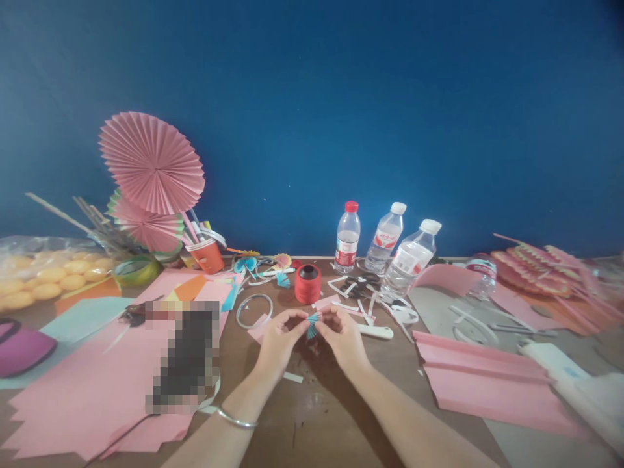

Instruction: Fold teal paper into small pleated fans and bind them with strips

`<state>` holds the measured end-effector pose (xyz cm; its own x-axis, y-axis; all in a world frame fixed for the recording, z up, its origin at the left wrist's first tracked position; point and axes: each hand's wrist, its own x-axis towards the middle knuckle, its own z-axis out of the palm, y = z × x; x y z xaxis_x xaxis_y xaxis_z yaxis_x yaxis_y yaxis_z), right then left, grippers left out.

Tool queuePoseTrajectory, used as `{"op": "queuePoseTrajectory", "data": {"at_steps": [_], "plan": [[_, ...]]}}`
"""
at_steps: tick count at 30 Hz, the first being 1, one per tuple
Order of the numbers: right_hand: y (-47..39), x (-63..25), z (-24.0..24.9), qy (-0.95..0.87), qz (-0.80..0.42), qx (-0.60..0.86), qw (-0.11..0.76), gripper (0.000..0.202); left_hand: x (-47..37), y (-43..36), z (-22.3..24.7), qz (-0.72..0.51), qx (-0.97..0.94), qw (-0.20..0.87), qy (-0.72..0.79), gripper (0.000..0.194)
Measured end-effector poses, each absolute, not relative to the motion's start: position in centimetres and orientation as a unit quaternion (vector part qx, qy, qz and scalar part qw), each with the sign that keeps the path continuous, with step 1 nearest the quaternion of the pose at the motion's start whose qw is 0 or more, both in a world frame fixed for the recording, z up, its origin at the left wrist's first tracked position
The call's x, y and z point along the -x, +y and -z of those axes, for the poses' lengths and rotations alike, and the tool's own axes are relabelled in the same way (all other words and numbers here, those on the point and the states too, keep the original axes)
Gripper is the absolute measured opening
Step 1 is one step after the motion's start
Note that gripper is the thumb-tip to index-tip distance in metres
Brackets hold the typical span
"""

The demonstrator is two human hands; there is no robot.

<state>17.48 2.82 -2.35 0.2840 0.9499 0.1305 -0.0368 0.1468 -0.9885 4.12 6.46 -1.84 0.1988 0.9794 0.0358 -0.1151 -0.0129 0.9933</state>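
Note:
Between my two hands, over the brown table, is a small pleated blue paper fan [312,324]. My left hand [284,333] pinches its left side with thumb and forefinger. On the other side my right hand [341,335] grips it the same way. Just beyond the hands stands a red spool of thread or cord [308,285] with a dark core. A similar small blue pleated piece [283,279] lies near the spool, left of it. To the right of my right hand rests a white handle [375,331], its other end hidden.
Three plastic bottles [347,244] stand by the blue wall. White strips [404,313] are scattered right of centre. Pink paper sheets [92,383] cover the left side, and a folded pink sheet [487,377] lies right. Pink pleated fans [153,162] rise near a red cup [207,255].

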Motion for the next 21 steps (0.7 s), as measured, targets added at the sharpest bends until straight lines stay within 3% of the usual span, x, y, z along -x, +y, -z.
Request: {"op": "queuePoseTrajectory", "data": {"at_steps": [3, 8, 21], "plan": [[2.77, -17.59, 2.12, -0.41, -0.41, 0.52, 0.628, 0.028, -4.18, 6.51, 1.88, -0.493, -0.515, 0.573, 0.405, 0.024], [2.7, -17.78, 2.13, -0.419, -0.395, 0.466, 0.672, 0.013, -4.15, 6.53, 1.79, -0.508, -0.47, 0.619, 0.372, 0.035], [2.62, -18.12, 2.3, -0.467, -0.363, 0.428, 0.683, 0.011, -4.06, 6.34, 1.7, -0.474, -0.493, 0.625, 0.376, 0.032]]}}
